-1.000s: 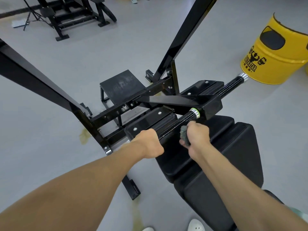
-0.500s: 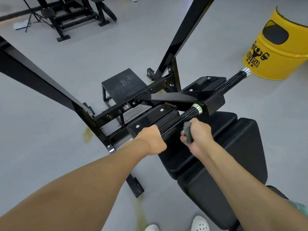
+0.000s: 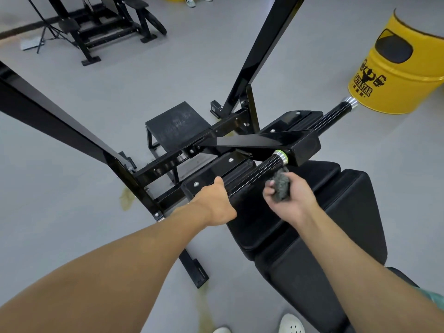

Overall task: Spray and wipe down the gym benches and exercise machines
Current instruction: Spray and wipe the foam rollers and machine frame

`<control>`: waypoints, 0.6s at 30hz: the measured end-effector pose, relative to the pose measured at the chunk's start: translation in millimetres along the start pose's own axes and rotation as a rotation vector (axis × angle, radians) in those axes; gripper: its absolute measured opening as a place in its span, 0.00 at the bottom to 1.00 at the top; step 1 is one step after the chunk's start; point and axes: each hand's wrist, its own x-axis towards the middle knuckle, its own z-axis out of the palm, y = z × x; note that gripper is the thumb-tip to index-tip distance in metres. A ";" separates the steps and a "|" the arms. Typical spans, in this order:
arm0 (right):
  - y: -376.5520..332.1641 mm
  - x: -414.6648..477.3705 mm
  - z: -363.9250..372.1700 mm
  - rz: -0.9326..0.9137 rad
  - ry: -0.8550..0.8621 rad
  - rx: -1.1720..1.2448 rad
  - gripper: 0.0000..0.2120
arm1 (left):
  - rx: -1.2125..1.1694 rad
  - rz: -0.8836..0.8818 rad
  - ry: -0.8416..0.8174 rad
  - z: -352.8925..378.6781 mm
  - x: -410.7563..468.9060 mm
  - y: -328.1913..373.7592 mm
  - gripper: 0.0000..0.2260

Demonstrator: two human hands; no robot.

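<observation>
Left hand [image 3: 217, 203] wrapped around black handle bar [image 3: 254, 175] near its end. Right hand [image 3: 292, 197] clenched on grey cloth [image 3: 280, 186], just beside bar, above black bench pad [image 3: 336, 212].

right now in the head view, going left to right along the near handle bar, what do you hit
left hand gripping the handle bar → right hand holding the grey cloth → silver collar → black bracket → far grip → yellow drum
</observation>
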 end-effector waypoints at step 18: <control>16.9 3.8 -9.3 0.041 -0.158 -0.234 0.10 | -0.026 -0.007 0.008 1.2 1.1 -1.8 0.24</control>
